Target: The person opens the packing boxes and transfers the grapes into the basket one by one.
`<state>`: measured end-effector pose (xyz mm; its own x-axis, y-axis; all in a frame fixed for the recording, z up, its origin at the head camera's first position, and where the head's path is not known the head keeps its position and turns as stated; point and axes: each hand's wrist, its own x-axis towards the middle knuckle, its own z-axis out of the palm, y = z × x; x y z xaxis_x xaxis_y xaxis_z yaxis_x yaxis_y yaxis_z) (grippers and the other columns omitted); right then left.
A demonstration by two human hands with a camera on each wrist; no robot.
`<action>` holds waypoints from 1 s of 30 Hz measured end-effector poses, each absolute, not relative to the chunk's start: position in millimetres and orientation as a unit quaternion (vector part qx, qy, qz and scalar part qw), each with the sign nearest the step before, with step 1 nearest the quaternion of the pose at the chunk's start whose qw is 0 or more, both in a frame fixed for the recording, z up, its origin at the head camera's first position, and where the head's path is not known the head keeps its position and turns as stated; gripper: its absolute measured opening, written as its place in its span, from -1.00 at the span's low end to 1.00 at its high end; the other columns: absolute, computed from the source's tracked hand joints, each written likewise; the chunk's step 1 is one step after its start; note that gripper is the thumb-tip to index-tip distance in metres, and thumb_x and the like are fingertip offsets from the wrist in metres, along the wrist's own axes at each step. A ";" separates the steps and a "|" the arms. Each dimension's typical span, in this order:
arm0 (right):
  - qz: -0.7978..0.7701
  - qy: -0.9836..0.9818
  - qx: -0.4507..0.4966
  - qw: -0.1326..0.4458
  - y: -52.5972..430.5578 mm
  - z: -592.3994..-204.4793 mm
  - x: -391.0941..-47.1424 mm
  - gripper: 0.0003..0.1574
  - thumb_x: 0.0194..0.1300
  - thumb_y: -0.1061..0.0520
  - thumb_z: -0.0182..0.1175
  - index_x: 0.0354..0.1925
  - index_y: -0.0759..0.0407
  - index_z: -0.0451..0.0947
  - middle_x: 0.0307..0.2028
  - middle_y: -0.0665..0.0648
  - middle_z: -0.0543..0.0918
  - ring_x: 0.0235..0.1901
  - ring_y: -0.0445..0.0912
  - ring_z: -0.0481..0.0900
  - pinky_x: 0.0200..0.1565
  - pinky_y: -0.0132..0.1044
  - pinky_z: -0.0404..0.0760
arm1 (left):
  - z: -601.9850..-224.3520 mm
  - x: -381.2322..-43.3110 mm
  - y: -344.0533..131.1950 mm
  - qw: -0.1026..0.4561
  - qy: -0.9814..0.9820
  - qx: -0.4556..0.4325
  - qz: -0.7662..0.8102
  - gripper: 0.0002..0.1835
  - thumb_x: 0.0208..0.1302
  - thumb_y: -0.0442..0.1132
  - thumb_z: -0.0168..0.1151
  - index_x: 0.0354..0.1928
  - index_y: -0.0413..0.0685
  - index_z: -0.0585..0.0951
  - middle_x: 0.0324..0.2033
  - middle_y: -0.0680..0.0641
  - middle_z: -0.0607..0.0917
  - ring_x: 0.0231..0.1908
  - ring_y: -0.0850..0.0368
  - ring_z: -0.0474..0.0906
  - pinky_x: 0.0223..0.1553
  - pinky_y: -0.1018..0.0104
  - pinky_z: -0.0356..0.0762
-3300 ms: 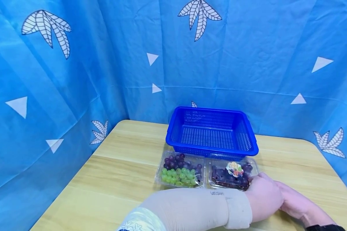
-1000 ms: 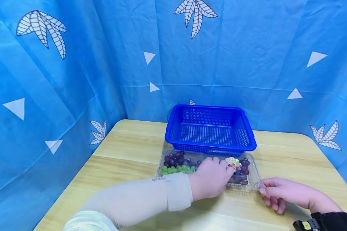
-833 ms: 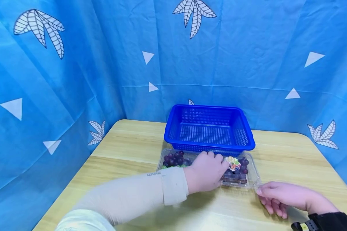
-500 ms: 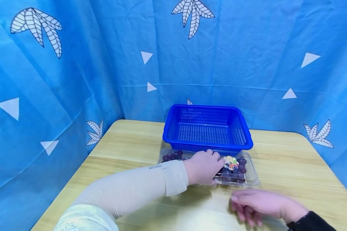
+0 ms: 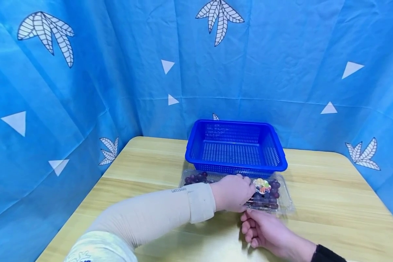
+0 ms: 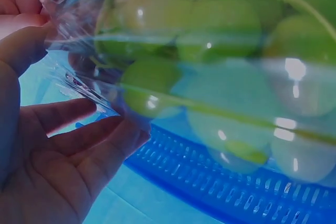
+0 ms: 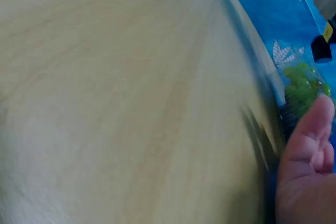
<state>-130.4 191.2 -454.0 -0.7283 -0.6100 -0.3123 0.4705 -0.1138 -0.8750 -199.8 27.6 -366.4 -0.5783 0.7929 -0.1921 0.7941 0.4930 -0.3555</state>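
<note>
Two clear plastic clamshell boxes of grapes lie side by side. The right grape box (image 5: 283, 200) has a round fruit sticker and dark grapes. Dark grapes (image 5: 196, 178) show in the left box, which is mostly behind my left arm; its green grapes fill the left wrist view. My left hand (image 5: 232, 193) grips the plastic where the boxes meet, thumb at the front edge and fingers over the top. Close by, my right hand (image 5: 265, 231) has its thumb and forefinger at the right box's front left corner, seemingly pinching it, with the other fingers loosely curled.
A blue perforated basket (image 5: 232, 145) stands right behind the boxes, with nothing in it. The wooden table (image 5: 144, 171) is bordered by a blue curtain (image 5: 281, 54) at the back and sides.
My right hand has left the right box's front right corner and moved left along the front edge to its left corner. The left hand moved from the right box to the middle.
</note>
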 end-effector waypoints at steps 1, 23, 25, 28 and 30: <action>-0.746 0.559 -0.058 0.358 190.1 -454.6 -130.3 -0.55 0.64 -0.12 -0.17 -0.04 0.23 0.40 -0.35 0.02 0.61 -0.45 -0.18 0.58 -0.41 -0.35 0.61 | -366.7 -200.3 27.4 -0.002 0.864 0.462 -0.202 -0.39 0.31 0.26 0.26 0.28 0.15 0.48 -0.06 0.09 0.57 -0.18 0.22 0.52 -0.17 0.41 0.62; -0.751 0.592 0.007 0.292 187.2 -455.3 -136.3 -0.61 0.55 0.06 -0.25 -0.26 0.17 0.46 -0.46 0.01 0.61 -0.51 -0.19 0.55 -0.41 -0.37 0.57 | -377.7 -189.7 34.8 -0.092 0.814 0.526 -0.228 -0.55 0.37 0.16 0.25 0.11 0.13 0.39 -0.23 0.10 0.58 -0.50 0.31 0.44 -0.46 0.45 0.54; -0.748 0.597 0.005 0.290 187.7 -454.6 -136.8 -0.58 0.56 0.05 -0.28 -0.31 0.13 0.46 -0.48 -0.01 0.60 -0.52 -0.20 0.53 -0.42 -0.38 0.55 | -378.8 -187.3 34.8 -0.107 0.812 0.519 -0.245 -0.55 0.40 0.09 0.22 0.19 0.11 0.39 -0.19 0.09 0.61 -0.44 0.29 0.50 -0.40 0.43 0.58; -0.747 0.598 -0.006 0.291 188.3 -453.4 -136.2 -0.53 0.59 0.03 -0.32 -0.38 0.07 0.43 -0.49 -0.02 0.58 -0.52 -0.21 0.50 -0.40 -0.37 0.53 | -380.7 -184.1 34.4 -0.131 0.805 0.510 -0.274 -0.53 0.47 -0.01 0.11 0.31 0.05 0.36 -0.09 0.02 0.65 -0.29 0.21 0.60 -0.29 0.40 0.63; -0.745 0.597 -0.014 0.297 188.5 -452.7 -135.0 -0.51 0.59 0.02 -0.32 -0.43 0.04 0.41 -0.49 -0.02 0.59 -0.52 -0.20 0.50 -0.39 -0.36 0.53 | -380.0 -185.4 33.9 -0.162 0.801 0.507 -0.274 -0.55 0.50 -0.08 0.00 0.35 0.01 0.35 -0.09 0.00 0.66 -0.26 0.19 0.61 -0.31 0.41 0.63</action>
